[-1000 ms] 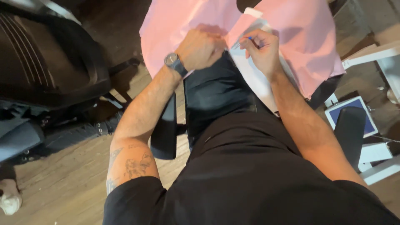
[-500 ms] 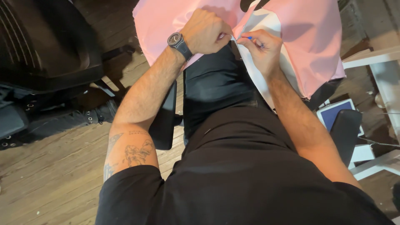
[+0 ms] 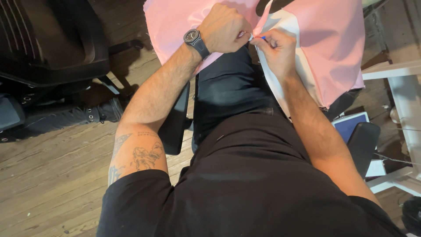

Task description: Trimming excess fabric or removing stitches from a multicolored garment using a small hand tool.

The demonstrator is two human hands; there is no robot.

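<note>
Now both hands (image 3: 252, 37) higher (pink fabric (image 3: 324, 48) pinched)

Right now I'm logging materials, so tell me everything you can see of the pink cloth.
The pink cloth is smooth, thin-looking fabric with a white underside or lining showing at a folded edge. It drapes over the person's lap and hangs toward the wooden floor. The left hand and right hand pinch it together at one edge.
</note>
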